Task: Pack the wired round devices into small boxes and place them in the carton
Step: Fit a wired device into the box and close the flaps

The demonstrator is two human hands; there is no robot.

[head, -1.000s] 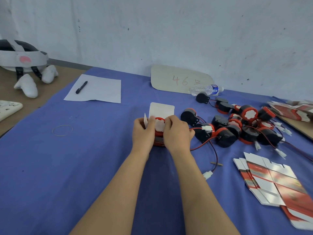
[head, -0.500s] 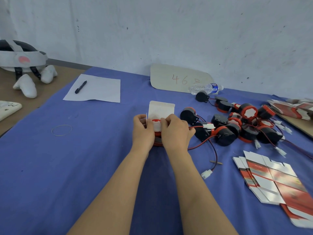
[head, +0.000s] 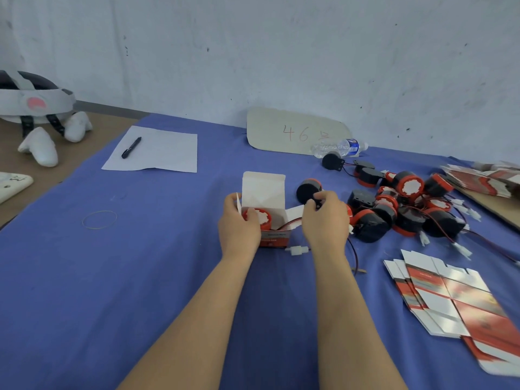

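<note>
Well, the person's left grip [head: 239, 225] is wrapped round the small box [head: 274, 239], which stands open-lidded on the blue worktop [head: 112, 277]. One round device [head: 258, 217] sits inside it, red face up. Its wire [head: 289, 222] trails out toward the right grip [head: 325, 218], whose fingers are curled tight; whether they pinch the wire I cannot tell. A white connector [head: 294, 250] lies just beside the box. More devices [head: 394, 212] are heaped to the right, with flat box blanks [head: 450, 294] nearer.

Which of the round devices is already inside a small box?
The round device under the left hand, sitting in the open small box; the others lie loose on the cloth.
</note>
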